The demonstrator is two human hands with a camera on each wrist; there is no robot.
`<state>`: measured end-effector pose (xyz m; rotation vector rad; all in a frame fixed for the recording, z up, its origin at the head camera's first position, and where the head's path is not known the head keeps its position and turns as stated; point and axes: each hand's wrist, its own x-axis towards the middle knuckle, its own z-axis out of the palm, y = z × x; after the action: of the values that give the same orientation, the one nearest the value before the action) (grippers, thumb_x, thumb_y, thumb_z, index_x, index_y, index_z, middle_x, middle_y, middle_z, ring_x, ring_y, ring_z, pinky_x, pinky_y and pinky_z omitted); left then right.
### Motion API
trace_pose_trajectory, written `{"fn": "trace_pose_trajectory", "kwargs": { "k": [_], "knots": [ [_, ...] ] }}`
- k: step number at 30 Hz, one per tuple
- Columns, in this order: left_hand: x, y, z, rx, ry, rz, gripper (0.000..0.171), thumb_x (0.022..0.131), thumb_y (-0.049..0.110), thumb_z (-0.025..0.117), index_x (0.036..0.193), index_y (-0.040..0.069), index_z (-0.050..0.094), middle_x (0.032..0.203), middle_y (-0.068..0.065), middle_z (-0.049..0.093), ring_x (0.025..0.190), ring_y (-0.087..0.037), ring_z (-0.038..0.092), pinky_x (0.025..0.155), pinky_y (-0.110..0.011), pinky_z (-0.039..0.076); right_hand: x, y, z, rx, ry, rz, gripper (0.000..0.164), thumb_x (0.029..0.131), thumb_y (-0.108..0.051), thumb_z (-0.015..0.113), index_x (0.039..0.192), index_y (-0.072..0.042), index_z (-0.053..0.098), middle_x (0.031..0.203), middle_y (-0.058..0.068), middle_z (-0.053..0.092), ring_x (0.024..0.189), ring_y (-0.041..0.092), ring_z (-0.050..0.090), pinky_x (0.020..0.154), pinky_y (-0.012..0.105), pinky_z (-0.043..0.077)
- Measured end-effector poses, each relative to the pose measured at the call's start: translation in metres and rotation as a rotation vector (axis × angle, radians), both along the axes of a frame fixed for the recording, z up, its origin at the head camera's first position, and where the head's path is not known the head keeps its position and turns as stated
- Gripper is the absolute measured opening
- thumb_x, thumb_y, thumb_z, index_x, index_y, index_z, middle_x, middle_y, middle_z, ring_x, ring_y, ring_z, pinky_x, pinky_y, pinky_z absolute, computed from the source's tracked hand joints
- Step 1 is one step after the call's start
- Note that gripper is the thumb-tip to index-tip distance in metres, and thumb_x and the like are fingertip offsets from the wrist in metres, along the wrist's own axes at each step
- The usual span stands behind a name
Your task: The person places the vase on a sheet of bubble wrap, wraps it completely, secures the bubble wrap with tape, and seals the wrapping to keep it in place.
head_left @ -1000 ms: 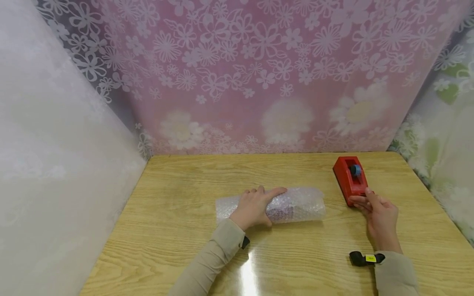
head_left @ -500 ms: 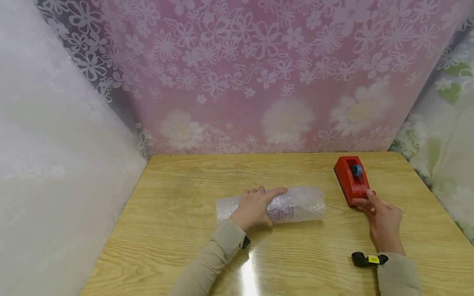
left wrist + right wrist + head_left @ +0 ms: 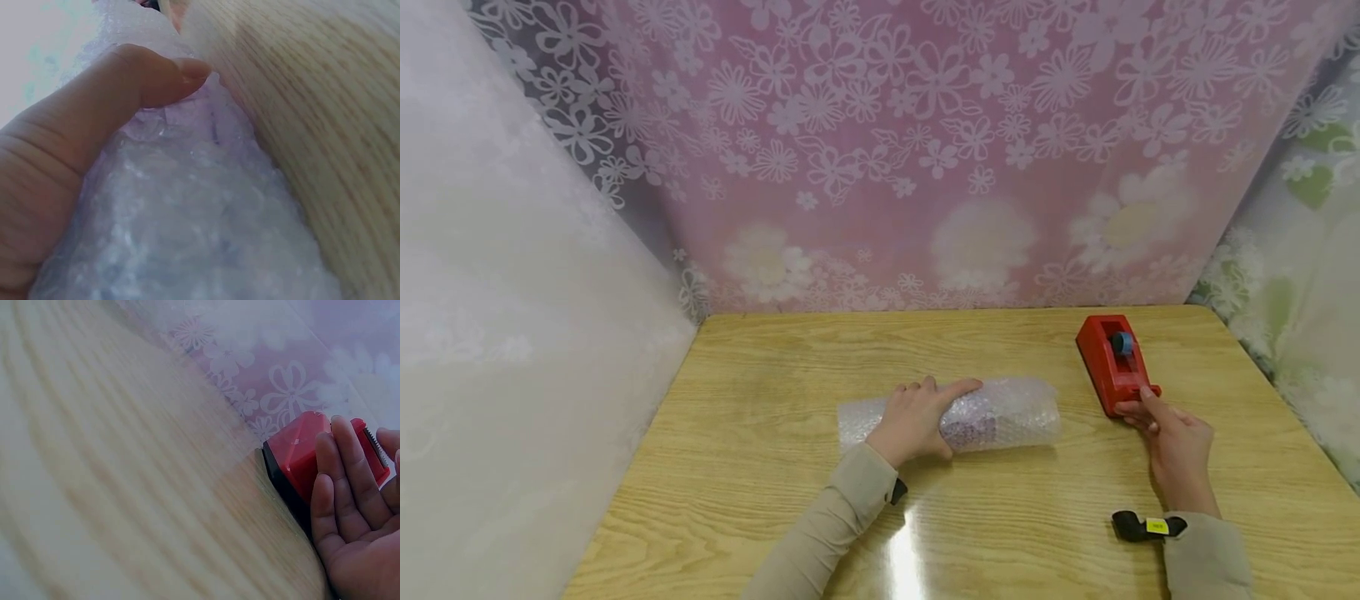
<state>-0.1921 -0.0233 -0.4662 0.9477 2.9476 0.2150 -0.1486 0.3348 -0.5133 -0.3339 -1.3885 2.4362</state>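
Observation:
In the head view, a roll of bubble wrap lies crosswise on the wooden table, with a purplish patch showing through. My left hand grips it from above, its thumb on the near side; the left wrist view shows a digit pressed along the crinkled wrap. Toward the right stands a red tape dispenser with a small blue-cored roll of clear tape. My right hand pinches the tape end at the serrated cutter, though the strip itself is barely visible. Its other fingers lie straight against the dispenser's front.
The wooden table ends at the back against a pink floral curtain. A pale sheet hangs along the left, and a floral one along the right. Light glares off the table near its front.
My right hand has shifted slightly to the right, along with the tape dispenser. The left hand and the bubble wrap roll look unchanged.

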Motion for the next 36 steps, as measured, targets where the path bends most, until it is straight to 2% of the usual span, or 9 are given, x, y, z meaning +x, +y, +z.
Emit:
{"fn": "trace_pose_trajectory", "kwargs": {
  "k": [5,12,18,29,36],
  "knots": [
    [0.0002,-0.0005,-0.0003,-0.002,0.012,-0.001,0.121,0.058,0.05,0.093,0.153,0.053,0.017,0.125,-0.014,0.059,0.085,-0.022,0.058,0.072,-0.036,0.048,0.001,0.0002,0.0,-0.017,0.019,0.02,0.04,0.095,-0.006,0.063,0.058,0.007,0.059,0.079,0.014,0.074,0.075,0.021,0.073,0.07,0.028,0.058],
    [0.0019,-0.0003,0.0002,0.0,-0.004,0.004,0.122,0.058,0.05,0.093,0.153,0.053,0.017,0.132,-0.017,0.057,0.094,-0.027,0.06,0.078,-0.039,0.05,0.0032,0.0004,-0.0013,-0.035,0.069,0.055,0.04,0.097,-0.004,0.06,0.059,0.008,0.061,0.081,0.015,0.074,0.077,0.022,0.073,0.072,0.029,0.058],
    [0.0012,-0.0001,0.0002,0.001,-0.003,0.006,0.121,0.058,0.049,0.093,0.153,0.052,0.019,0.128,-0.015,0.058,0.089,-0.025,0.059,0.073,-0.037,0.048,0.0037,-0.0003,-0.0045,-0.04,0.13,0.075,0.04,0.098,0.0,0.056,0.059,0.009,0.06,0.083,0.018,0.074,0.076,0.025,0.073,0.073,0.031,0.058],
    [0.0027,0.0004,0.0039,-0.007,-0.025,0.012,0.12,0.061,0.047,0.092,0.153,0.053,0.016,0.136,-0.019,0.054,0.098,-0.03,0.061,0.079,-0.041,0.05,0.0038,0.0022,-0.0019,-0.071,0.061,0.076,0.041,0.098,-0.001,0.057,0.058,0.006,0.06,0.075,0.017,0.073,0.072,0.024,0.073,0.07,0.03,0.058],
    [0.0036,0.0002,0.0045,0.003,-0.023,0.011,0.12,0.06,0.046,0.093,0.154,0.051,0.018,0.135,-0.019,0.055,0.098,-0.031,0.061,0.079,-0.042,0.05,0.0031,0.0027,-0.0011,-0.056,0.047,0.062,0.042,0.098,-0.002,0.057,0.057,0.007,0.058,0.073,0.016,0.073,0.07,0.024,0.072,0.071,0.028,0.058]
  ]
}}
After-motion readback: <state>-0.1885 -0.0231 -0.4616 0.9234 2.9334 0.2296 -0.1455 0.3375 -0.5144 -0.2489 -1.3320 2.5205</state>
